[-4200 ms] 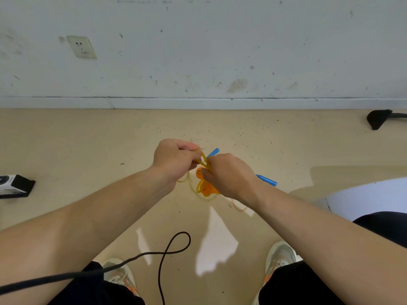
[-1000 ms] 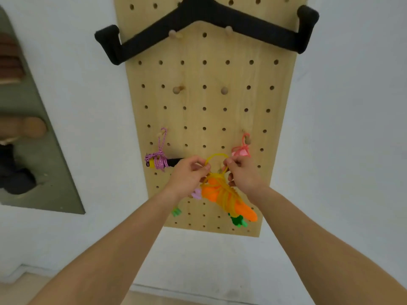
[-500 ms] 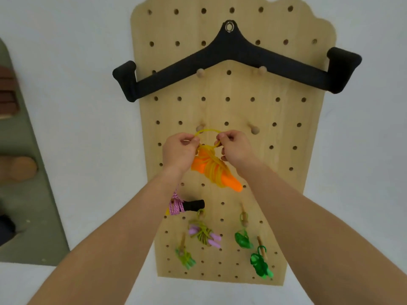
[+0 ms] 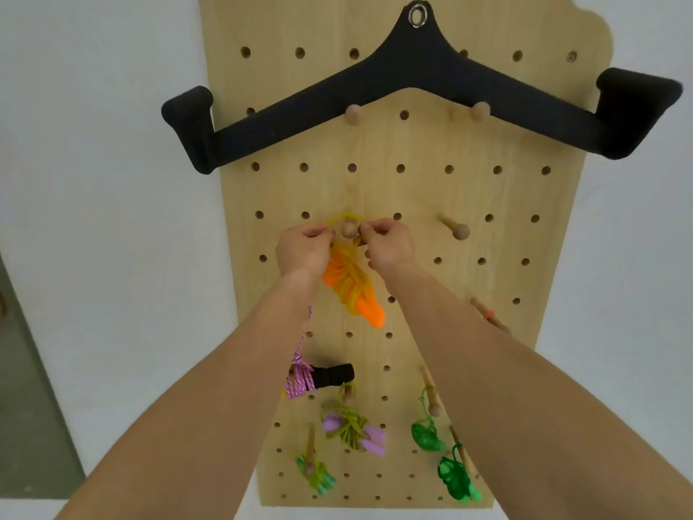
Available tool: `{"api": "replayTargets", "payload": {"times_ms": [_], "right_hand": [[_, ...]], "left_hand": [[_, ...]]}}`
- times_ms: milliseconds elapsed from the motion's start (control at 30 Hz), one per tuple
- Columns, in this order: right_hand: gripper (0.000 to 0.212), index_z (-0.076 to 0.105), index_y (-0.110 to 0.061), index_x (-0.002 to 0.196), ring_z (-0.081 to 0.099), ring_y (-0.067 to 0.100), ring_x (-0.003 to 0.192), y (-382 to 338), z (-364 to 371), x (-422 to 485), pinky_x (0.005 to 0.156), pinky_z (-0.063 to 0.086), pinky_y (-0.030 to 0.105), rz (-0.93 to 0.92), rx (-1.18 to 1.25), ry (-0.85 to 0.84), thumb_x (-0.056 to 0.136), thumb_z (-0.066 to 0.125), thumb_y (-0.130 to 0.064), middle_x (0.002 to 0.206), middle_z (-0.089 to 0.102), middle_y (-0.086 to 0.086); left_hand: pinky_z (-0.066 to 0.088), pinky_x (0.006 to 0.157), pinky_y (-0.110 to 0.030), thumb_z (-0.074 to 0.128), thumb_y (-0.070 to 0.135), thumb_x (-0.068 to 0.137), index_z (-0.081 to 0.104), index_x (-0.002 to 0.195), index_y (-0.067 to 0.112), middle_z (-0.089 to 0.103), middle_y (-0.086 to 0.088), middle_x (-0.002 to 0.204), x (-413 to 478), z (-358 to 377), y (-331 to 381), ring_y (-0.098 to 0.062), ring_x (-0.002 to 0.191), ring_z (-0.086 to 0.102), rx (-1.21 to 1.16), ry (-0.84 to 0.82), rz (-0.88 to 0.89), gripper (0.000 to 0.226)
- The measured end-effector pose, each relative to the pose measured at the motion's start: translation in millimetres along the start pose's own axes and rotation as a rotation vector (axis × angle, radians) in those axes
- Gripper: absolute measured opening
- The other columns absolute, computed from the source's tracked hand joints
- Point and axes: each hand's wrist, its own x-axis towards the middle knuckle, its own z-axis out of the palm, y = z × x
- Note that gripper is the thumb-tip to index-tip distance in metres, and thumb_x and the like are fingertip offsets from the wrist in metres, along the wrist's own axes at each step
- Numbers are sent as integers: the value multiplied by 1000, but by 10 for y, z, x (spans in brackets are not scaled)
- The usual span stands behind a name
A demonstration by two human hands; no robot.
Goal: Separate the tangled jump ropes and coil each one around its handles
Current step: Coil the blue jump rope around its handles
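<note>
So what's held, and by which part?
The left hand and right hand pinch the yellow loop of the orange jump rope, either side of a peg.

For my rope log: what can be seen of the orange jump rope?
The orange jump rope is coiled into a bundle: orange, plastic-looking handles wound crosswise with thin yellow cord. It hangs tilted, lower end to the right, in front of the pegboard. One cord loop rises from its top and arches over a wooden peg. The left hand and right hand pinch that loop, one each side of the peg. Whether it rests on the peg is unclear.
</note>
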Motion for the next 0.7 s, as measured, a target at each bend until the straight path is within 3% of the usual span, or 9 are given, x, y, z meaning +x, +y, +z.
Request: {"api": "replayTargets", "payload": {"times_ms": [67, 133, 300, 400, 533, 600, 700], "right_hand": [[14, 70, -19, 93, 59, 12, 63, 53, 7, 37, 70, 54, 35, 16, -7, -19, 97, 59, -27, 84, 71, -1], [12, 71, -21, 95, 61, 14, 64, 90, -13, 25, 71, 55, 36, 35, -11, -38, 96, 60, -27, 84, 71, 0], [12, 66, -28, 92, 65, 20, 87, 83, -241, -133, 83, 57, 41, -2, -122, -42, 96, 56, -31, 94, 72, -2], [21, 67, -20, 107, 67, 22, 92, 92, -506, -345, 81, 58, 40, -9, -234, -60, 96, 52, -29, 102, 71, 2], [29, 62, -16, 122, 63, 17, 94, 116, -928, -671, 83, 51, 32, -59, -399, -137, 97, 53, -27, 111, 65, 0], [35, 58, -17, 129, 60, 19, 105, 138, -1130, -835, 91, 50, 34, -76, -513, -186, 97, 54, -30, 115, 62, -1], [39, 55, -17, 132, 63, 24, 108, 240, -1393, -1088, 95, 52, 42, -99, -642, -240, 96, 52, -29, 118, 64, 0]], "left_hand": [[49, 71, -24, 71, 24, 86, 76, 84, 28, 70, 12, 81, 73, 10, -61, -11, 83, 66, 49, -38, 27, 6], [48, 74, -23, 75, 25, 85, 78, 99, 19, 71, 8, 88, 87, 8, -90, -13, 89, 67, 97, -71, 74, 15], [47, 87, -23, 72, 32, 89, 71, 117, 15, 69, 3, 103, -121, -121, -82, -12, 100, 64, 170, -82, 119, 33], [44, 84, -22, 61, 31, 95, 70, 118, 15, 69, 3, 110, -400, -287, -130, -11, 102, 62, 295, -93, 167, 29], [45, 79, -25, 58, 29, 96, 70, 103, 23, 68, 8, 101, -872, -432, -165, -11, 92, 61, 462, -185, 162, 15], [50, 85, -30, 59, 30, 94, 68, 98, 25, 67, 9, 97, -1103, -450, -171, -14, 94, 63, 527, -213, 130, 11], [51, 94, -36, 59, 37, 92, 69, 111, 21, 68, 5, 108, -1484, -417, -190, -17, 105, 63, 639, -249, 98, 27]]}}
